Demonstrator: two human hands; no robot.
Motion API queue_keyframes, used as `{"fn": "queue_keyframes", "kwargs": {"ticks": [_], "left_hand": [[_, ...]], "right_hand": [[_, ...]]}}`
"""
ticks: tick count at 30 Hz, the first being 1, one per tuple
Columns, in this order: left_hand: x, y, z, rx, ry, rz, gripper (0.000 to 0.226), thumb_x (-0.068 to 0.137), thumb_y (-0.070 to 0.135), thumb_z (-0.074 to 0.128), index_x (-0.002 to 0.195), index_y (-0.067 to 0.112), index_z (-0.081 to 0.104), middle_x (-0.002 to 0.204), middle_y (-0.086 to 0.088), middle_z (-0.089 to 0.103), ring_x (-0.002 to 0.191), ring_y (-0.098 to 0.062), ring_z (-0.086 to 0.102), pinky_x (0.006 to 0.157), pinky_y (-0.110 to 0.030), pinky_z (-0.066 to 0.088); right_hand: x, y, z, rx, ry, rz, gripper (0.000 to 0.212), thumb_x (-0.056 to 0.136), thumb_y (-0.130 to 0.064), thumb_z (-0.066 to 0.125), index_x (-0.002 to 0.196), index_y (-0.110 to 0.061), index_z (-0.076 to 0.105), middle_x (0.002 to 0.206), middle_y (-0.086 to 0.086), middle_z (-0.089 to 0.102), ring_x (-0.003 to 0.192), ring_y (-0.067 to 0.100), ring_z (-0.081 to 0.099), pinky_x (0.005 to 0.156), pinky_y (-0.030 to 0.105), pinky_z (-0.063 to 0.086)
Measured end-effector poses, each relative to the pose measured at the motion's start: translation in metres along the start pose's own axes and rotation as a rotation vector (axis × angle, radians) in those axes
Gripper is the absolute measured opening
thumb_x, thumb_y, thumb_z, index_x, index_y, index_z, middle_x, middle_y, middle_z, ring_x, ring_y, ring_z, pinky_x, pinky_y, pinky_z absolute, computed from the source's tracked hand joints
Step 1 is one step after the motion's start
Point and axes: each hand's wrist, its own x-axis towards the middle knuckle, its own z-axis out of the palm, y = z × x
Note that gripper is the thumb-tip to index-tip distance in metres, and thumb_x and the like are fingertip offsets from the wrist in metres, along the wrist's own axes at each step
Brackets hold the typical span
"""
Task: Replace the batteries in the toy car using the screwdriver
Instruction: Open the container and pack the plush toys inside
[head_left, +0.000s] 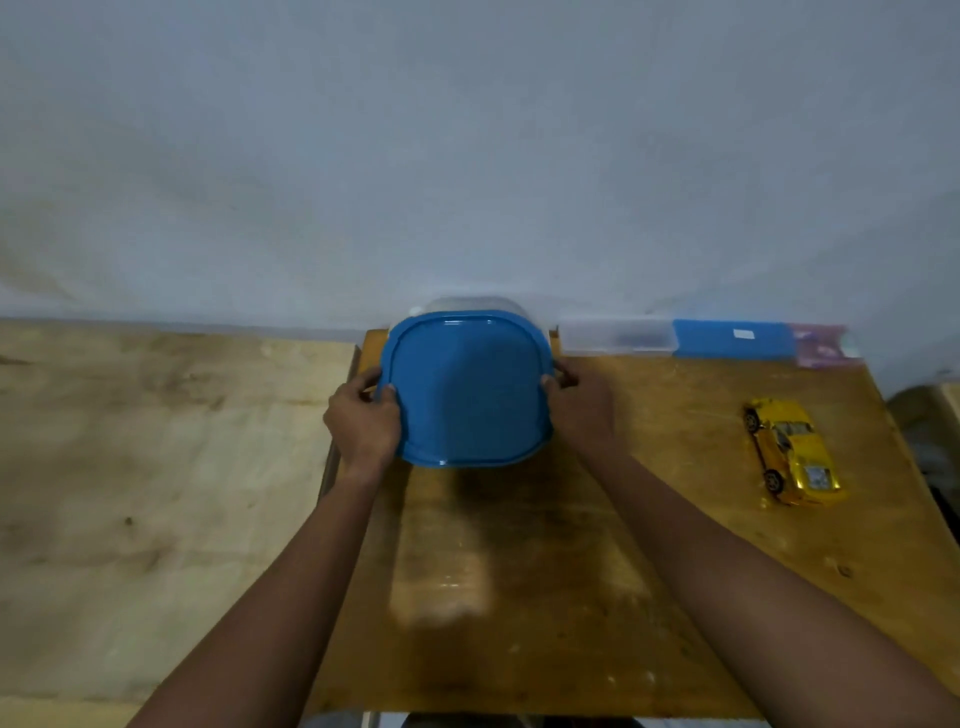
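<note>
Grip on blue lid (467, 389): left hand (363, 421), right hand (582, 410).

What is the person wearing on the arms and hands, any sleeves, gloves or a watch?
Nothing worn shows. The left forearm and right forearm are bare from the frame's lower edge to the wrists, no sleeves. The left hand and right hand are ungloved, with no watch, band or ring that I can make out; the picture is soft.
</note>
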Motion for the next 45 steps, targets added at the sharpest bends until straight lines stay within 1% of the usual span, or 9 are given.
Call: {"fn": "queue_keyframes", "kwargs": {"ticks": [2, 6, 11, 17, 20, 22, 33, 40, 45], "left_hand": [[0.014, 0.001, 0.007, -0.017, -0.016, 0.02, 0.033, 0.094, 0.011, 0.064, 0.126, 0.008, 0.069, 0.129, -0.005, 0.068, 0.103, -0.027, 0.069, 0.095, -0.036, 0.055], [0.032, 0.001, 0.017, -0.024, -0.036, 0.036, 0.033, 0.094, 0.016, 0.065, 0.126, 0.011, 0.07, 0.127, -0.004, 0.07, 0.105, -0.022, 0.069, 0.098, -0.039, 0.055], [0.042, 0.002, 0.022, -0.063, -0.024, -0.016, 0.031, 0.092, 0.016, 0.07, 0.122, 0.012, 0.072, 0.101, 0.004, 0.074, 0.086, -0.009, 0.068, 0.081, -0.018, 0.05], [0.058, 0.003, 0.024, -0.168, -0.081, -0.159, 0.026, 0.089, 0.033, 0.072, 0.108, 0.015, 0.07, 0.09, 0.011, 0.065, 0.085, -0.002, 0.06, 0.094, -0.033, 0.053], [0.075, 0.002, 0.027, -0.246, -0.279, -0.283, 0.031, 0.087, 0.047, 0.071, 0.086, 0.017, 0.067, 0.104, 0.007, 0.069, 0.098, -0.013, 0.066, 0.093, -0.038, 0.055], [0.078, 0.006, 0.026, -0.292, -0.352, -0.307, 0.03, 0.092, 0.042, 0.067, 0.078, 0.017, 0.06, 0.089, 0.008, 0.067, 0.09, -0.021, 0.069, 0.09, -0.041, 0.058], [0.093, 0.009, 0.035, -0.322, -0.577, -0.315, 0.061, 0.091, 0.048, 0.06, 0.123, -0.004, 0.061, 0.113, -0.011, 0.075, 0.107, -0.03, 0.071, 0.096, -0.055, 0.055], [0.096, 0.0, 0.041, -0.342, -0.573, -0.297, 0.072, 0.085, 0.055, 0.065, 0.119, -0.008, 0.058, 0.114, -0.016, 0.073, 0.109, -0.035, 0.069, 0.096, -0.058, 0.054], [0.084, 0.01, 0.041, -0.27, -0.448, -0.298, 0.035, 0.094, 0.046, 0.063, 0.095, 0.011, 0.059, 0.108, -0.021, 0.071, 0.102, -0.036, 0.069, 0.093, -0.052, 0.057]], "right_hand": [[0.013, -0.001, 0.007, 0.01, 0.037, 0.019, 0.035, 0.096, -0.02, 0.061, 0.131, -0.02, 0.064, 0.089, -0.003, 0.066, 0.082, 0.012, 0.062, 0.076, 0.034, 0.057], [0.024, -0.002, 0.013, 0.063, 0.092, 0.035, 0.035, 0.097, -0.016, 0.06, 0.131, -0.018, 0.063, 0.082, -0.015, 0.06, 0.074, 0.0, 0.057, 0.063, 0.011, 0.043], [0.034, 0.001, 0.02, 0.122, 0.075, 0.114, 0.038, 0.096, -0.022, 0.059, 0.134, -0.02, 0.059, 0.112, -0.003, 0.063, 0.099, 0.013, 0.059, 0.082, 0.028, 0.05], [0.048, 0.003, 0.026, 0.224, -0.041, 0.211, 0.034, 0.097, -0.041, 0.055, 0.116, -0.017, 0.068, 0.106, -0.002, 0.07, 0.096, 0.015, 0.067, 0.069, 0.026, 0.053], [0.055, 0.003, 0.031, 0.308, -0.012, 0.32, 0.038, 0.092, -0.049, 0.059, 0.108, -0.015, 0.067, 0.106, 0.001, 0.069, 0.098, 0.019, 0.066, 0.081, 0.041, 0.058], [0.058, 0.006, 0.033, 0.389, -0.011, 0.375, 0.038, 0.09, -0.048, 0.063, 0.097, -0.011, 0.064, 0.105, 0.009, 0.069, 0.099, 0.025, 0.067, 0.087, 0.05, 0.057], [0.058, 0.01, 0.032, 0.555, -0.011, 0.324, 0.037, 0.098, -0.033, 0.055, 0.069, -0.017, 0.041, 0.073, 0.002, 0.045, 0.074, 0.02, 0.045, 0.065, 0.033, 0.034], [0.062, 0.014, 0.031, 0.564, -0.036, 0.274, 0.031, 0.099, -0.031, 0.055, 0.076, -0.013, 0.044, 0.079, 0.007, 0.044, 0.074, 0.021, 0.044, 0.065, 0.033, 0.035], [0.06, 0.011, 0.026, 0.464, -0.027, 0.25, 0.039, 0.099, -0.032, 0.056, 0.068, -0.017, 0.038, 0.067, 0.0, 0.042, 0.063, 0.011, 0.046, 0.057, 0.027, 0.036]]}}
